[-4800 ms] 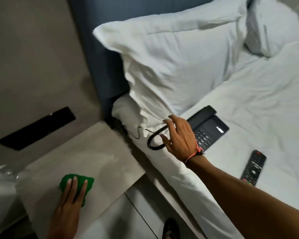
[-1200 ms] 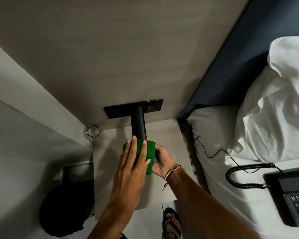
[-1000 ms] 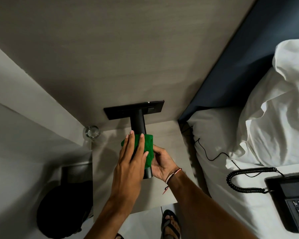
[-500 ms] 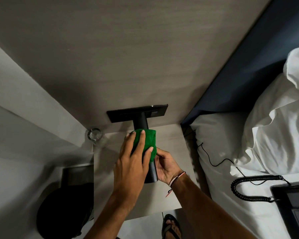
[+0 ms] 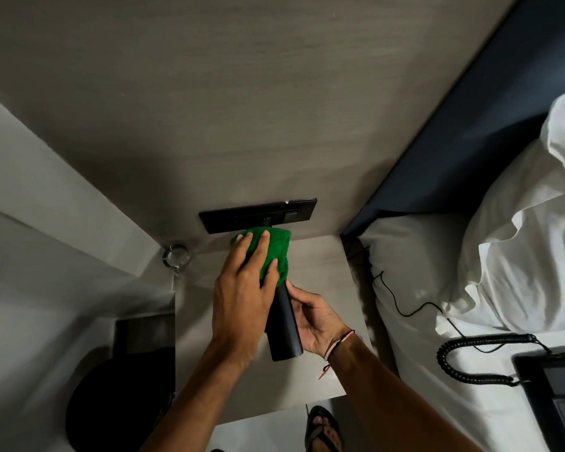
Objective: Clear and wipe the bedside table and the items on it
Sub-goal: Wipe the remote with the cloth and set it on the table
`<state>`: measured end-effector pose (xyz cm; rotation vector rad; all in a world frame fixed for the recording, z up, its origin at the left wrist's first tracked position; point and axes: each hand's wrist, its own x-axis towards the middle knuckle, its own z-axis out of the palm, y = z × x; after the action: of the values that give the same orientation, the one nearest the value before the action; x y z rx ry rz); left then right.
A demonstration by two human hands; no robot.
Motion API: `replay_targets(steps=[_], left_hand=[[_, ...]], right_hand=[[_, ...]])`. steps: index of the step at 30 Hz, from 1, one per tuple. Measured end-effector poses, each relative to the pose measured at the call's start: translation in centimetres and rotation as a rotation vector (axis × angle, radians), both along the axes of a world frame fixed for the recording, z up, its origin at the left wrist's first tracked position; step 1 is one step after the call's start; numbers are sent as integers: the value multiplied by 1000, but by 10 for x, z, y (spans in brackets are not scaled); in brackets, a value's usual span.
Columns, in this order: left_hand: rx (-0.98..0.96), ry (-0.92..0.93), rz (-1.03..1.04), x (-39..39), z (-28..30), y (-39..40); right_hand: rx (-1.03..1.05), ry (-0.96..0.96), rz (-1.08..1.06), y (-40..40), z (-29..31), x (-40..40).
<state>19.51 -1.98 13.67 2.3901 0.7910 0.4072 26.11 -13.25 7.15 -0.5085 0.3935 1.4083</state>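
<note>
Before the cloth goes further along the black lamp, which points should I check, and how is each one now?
1. Green cloth wrapped around the black lamp, at its wall end: ok.
2. Left hand grips the cloth: ok.
3. Right hand steadies the lamp's lower part: ok.
4. Glass at the table's back corner stands apart from both hands: ok.
5. Black wall plate firmly fixed: cannot tell.
6. Bedside table top already wiped: cannot tell.
</note>
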Motion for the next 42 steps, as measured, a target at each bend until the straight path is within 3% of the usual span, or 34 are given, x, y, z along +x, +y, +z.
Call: replay_targets(steps=[8,13,20,23,27,33,42], left_hand=[[-128,-33,62,22,3,30],[-230,-164,161,19,9,30],[-161,-320,154,-15,23,14],[-121,-335,105,-37,28,6],[-46,-279,31,-62,38,-9],[10,-142,-80,-75,41,-37],[196,177,-196,-85,2,-57]], right_hand=[[44,17,60,-9,-1,-7],[30,50,-20,-20,-6,-8],[-229,-293,-58,-20,-13,10],[-284,-317,-70,-18,-13,21],[-305,-165,-57,-14,-13,26],[-212,-198,-51,-1,-4,12],[-137,-89,-70,5,-7,-2]])
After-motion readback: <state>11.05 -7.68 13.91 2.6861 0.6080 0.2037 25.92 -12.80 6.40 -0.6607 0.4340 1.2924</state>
